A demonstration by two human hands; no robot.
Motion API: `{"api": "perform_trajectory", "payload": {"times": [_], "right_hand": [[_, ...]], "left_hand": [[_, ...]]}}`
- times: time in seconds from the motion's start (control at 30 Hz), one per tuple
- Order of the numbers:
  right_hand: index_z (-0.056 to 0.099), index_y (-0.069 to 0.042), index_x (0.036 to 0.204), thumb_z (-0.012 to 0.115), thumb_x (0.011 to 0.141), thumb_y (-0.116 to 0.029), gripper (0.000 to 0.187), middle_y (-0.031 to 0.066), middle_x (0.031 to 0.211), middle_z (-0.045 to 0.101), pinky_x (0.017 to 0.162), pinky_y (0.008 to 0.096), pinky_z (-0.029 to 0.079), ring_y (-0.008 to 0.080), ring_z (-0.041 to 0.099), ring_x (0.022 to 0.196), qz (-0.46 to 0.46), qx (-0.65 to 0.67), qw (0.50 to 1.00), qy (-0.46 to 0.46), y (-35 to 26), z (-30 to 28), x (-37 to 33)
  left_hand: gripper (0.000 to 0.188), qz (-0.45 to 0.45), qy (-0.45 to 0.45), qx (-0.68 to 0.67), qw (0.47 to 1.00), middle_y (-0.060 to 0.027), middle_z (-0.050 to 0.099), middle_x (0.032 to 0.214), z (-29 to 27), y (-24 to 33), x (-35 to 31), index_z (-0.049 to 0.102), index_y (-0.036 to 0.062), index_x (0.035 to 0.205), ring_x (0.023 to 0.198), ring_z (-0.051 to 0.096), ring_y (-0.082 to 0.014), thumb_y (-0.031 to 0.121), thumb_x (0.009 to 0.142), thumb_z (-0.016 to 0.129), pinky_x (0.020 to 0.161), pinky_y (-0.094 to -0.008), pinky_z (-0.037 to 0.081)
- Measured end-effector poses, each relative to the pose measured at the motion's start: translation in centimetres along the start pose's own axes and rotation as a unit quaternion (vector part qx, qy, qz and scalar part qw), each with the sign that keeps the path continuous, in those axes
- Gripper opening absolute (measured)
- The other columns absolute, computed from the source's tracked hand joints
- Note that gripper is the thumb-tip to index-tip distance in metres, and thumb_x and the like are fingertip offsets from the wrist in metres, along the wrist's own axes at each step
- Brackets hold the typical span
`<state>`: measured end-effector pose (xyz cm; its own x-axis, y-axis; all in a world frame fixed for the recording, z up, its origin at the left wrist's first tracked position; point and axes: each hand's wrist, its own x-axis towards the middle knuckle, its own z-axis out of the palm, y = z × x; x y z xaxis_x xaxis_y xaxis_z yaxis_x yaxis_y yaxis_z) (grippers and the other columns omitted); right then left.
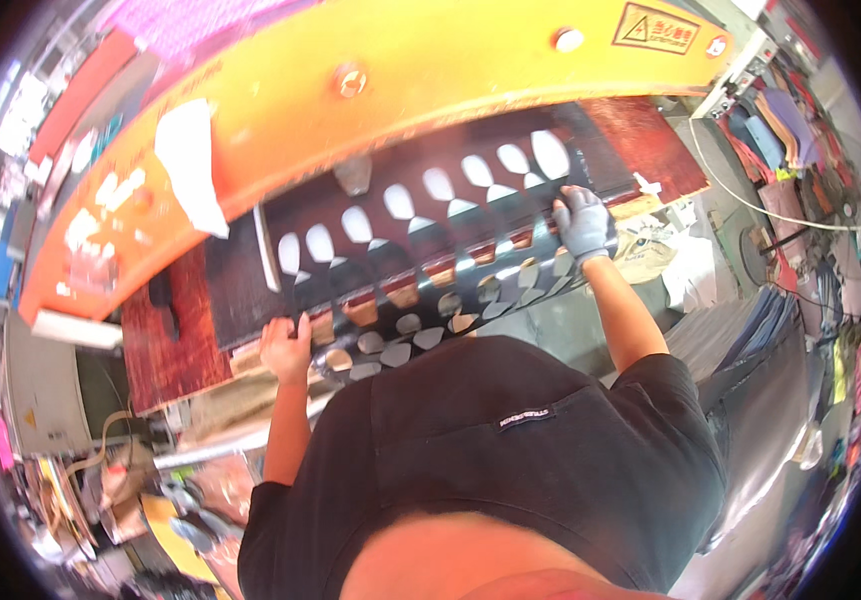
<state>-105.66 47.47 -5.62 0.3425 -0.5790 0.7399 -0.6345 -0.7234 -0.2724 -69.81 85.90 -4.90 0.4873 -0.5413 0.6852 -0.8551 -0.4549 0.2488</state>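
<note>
A dark, glossy sheet (440,242) with rows of cut-out sole-like shapes spans the bed of an orange press and sags over its front edge toward my body. In the far row the shapes look white; through the nearer holes the reddish-brown table and grey surfaces show. My bare left hand (286,347) is at the sheet's left end by the bed's front edge, fingers closed on its margin. At the right end, my right hand (582,224), in a grey glove, has its fingers bent over the sheet's edge. The fingertips' undersides are hidden.
The press's orange beam (430,75) crosses just beyond the sheet. A dark cutting board (235,290) lies on the reddish-brown table (175,355). Stacked sheets (725,345) stand to my right, with a pale cable (780,214) farther back. Grey sole-shaped pieces (195,535) lie at lower left.
</note>
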Motion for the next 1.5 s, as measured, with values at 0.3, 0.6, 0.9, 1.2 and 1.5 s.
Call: {"api": "perform_trajectory", "payload": {"times": [0.3,0.6,0.9,1.2,1.5], "right_hand": [[0.058,0.0,0.089,0.044,0.091,-0.027,0.03,0.023,0.085,0.059,0.074,0.0474,0.043,0.0409,0.055,0.085,0.105,0.211,0.967,0.096,1.9,-5.2,14.1],[0.059,-0.002,0.091,0.049,0.088,-0.023,0.023,0.0227,0.087,0.061,0.07,0.0526,0.044,0.0451,0.056,0.081,0.112,0.122,0.986,-0.014,10.7,-2.1,1.9],[0.064,-0.006,0.074,0.052,0.086,-0.031,0.031,0.0162,0.082,0.062,0.074,0.0478,0.043,0.0357,0.057,0.078,0.007,-0.079,0.994,-0.076,13.4,1.6,0.6],[0.069,-0.006,0.085,0.049,0.087,-0.038,0.038,0.0188,0.093,0.065,0.082,0.0459,0.045,0.0356,0.061,0.089,0.089,-0.041,0.97,-0.224,14.4,0.4,1.1],[0.071,-0.007,0.089,0.053,0.085,-0.031,0.03,0.0195,0.089,0.065,0.077,0.0433,0.047,0.0361,0.061,0.084,0.11,0.013,0.982,-0.151,16.2,-5.5,-8.7]], "left_hand": [[0.034,-0.059,0.029,0.003,0.998,-0.0081,0.052,0.064,1.2,-0.5,-1.5,0.05,0.0055,0.059,0.065,0.053,-0.0299,0.028,0.075,0.07,0.059,-0.0421,0.042],[0.029,-0.078,0.031,0.047,0.995,-0.0091,0.056,0.064,0.8,-0.5,-1.2,0.055,0.0083,0.06,0.066,0.056,-0.031,0.029,0.068,0.073,0.059,-0.0423,0.045],[0.034,-0.068,0.006,0.048,0.996,-0.0098,0.056,0.065,0.7,-0.5,0.0,0.054,0.0078,0.059,0.069,0.057,-0.0318,0.036,0.072,0.069,0.061,-0.043,0.045],[0.039,-0.116,-0.046,0.063,0.99,-0.0135,0.057,0.072,0.6,0.0,-0.9,0.056,0.0047,0.058,0.079,0.056,-0.0336,0.039,0.074,0.067,0.07,-0.0462,0.045],[0.036,-0.084,0.0,0.056,0.995,-0.0073,0.053,0.066,-4.7,4.0,-10.9,0.051,0.0075,0.056,0.071,0.055,-0.0294,0.034,0.073,0.069,0.063,-0.0432,0.043]]}}
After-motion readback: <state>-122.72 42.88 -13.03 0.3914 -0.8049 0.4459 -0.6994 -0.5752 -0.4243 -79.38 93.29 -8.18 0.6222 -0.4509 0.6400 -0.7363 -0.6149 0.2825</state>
